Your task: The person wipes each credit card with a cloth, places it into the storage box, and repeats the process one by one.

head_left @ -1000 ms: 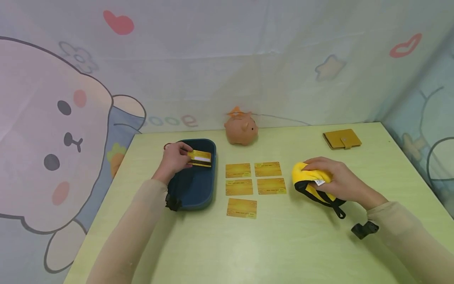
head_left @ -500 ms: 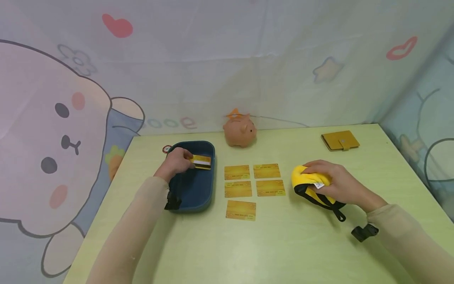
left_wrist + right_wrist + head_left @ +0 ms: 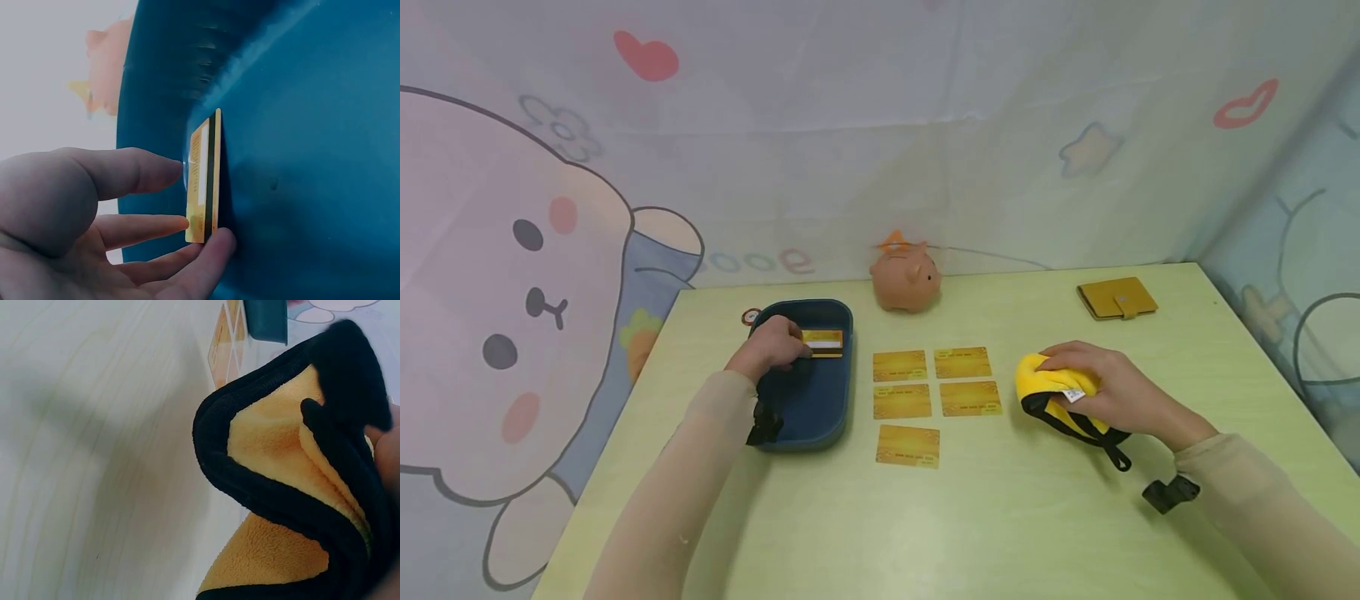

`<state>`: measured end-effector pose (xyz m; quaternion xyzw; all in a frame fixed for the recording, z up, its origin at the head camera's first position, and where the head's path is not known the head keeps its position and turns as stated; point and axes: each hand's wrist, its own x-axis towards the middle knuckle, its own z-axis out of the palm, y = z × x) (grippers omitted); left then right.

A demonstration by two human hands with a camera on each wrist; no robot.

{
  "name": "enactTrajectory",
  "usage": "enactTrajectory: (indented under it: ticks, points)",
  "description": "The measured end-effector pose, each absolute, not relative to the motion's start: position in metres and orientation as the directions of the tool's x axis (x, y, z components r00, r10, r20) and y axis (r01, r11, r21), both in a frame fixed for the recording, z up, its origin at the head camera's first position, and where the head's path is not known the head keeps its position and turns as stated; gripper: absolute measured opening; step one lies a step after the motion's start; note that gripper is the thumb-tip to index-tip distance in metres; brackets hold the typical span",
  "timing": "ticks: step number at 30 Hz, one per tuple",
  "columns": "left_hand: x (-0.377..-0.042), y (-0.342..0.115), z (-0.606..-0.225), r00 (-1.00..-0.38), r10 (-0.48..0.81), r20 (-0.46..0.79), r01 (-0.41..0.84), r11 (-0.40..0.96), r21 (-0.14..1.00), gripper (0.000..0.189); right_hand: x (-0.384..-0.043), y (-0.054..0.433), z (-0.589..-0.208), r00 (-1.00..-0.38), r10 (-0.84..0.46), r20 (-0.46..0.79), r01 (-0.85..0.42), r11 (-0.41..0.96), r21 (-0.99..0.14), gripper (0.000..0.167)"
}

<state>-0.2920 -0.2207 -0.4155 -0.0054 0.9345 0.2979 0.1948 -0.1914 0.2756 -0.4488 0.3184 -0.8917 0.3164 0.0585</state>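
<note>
In the head view, my left hand (image 3: 775, 343) reaches into a dark blue tray (image 3: 808, 437). At its fingertips is a gold bank card (image 3: 822, 344), back up, with a dark stripe and white strip. The left wrist view shows the card (image 3: 203, 181) near the tray wall, fingertips at its near end and the thumb spread beside it. On the right, my right hand (image 3: 1105, 383) grips a folded yellow cloth (image 3: 1037, 367) with black edging, a white label and a hanging loop. The cloth (image 3: 275, 450) bulges in loose folds in the right wrist view.
Several gold cards (image 3: 904, 402) lie face up in two columns between the tray and cloth. Behind them stands a pink piggy bank (image 3: 907, 279). A mustard wallet (image 3: 1117, 298) lies at the back right. A small round red-and-white piece (image 3: 750, 317) sits by the tray's back left corner.
The left hand has lowered the card into the tray, and its fingers have loosened at the card's end. The right hand keeps its grip on the cloth; the view has shifted slightly.
</note>
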Motion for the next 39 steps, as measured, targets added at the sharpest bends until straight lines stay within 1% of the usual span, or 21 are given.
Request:
enactTrajectory:
  ticks: [4, 7, 16, 31, 35, 39]
  points:
    - [-0.292, -0.22, -0.414, -0.914, 0.103, -0.392, -0.155, 0.804, 0.574, 0.055, -0.191, 0.276, -0.449, -0.791, -0.53, 0.305, -0.604, 0.598, -0.527, 0.047]
    - [-0.291, -0.219, -0.412, -0.907, 0.102, -0.409, -0.172, 0.796, 0.58, 0.058, -0.191, 0.275, -0.449, -0.79, -0.533, 0.304, -0.605, 0.598, -0.526, 0.048]
    - [-0.29, -0.221, -0.411, -0.899, 0.093, -0.428, -0.203, 0.778, 0.595, 0.059, -0.19, 0.276, -0.448, -0.783, -0.539, 0.311, -0.615, 0.598, -0.514, 0.047]
    - [-0.287, -0.228, -0.412, -0.886, 0.142, -0.441, -0.184, 0.766, 0.616, 0.06, -0.189, 0.276, -0.448, -0.781, -0.542, 0.309, -0.618, 0.602, -0.505, 0.047]
    - [-0.286, -0.229, -0.407, -0.897, 0.142, -0.419, -0.171, 0.762, 0.625, 0.059, -0.189, 0.277, -0.446, -0.778, -0.542, 0.317, -0.623, 0.605, -0.495, 0.048]
    - [-0.283, -0.227, -0.402, -0.932, 0.141, -0.334, -0.119, 0.751, 0.65, 0.057, -0.189, 0.279, -0.445, -0.782, -0.538, 0.316, -0.619, 0.609, -0.495, 0.048]
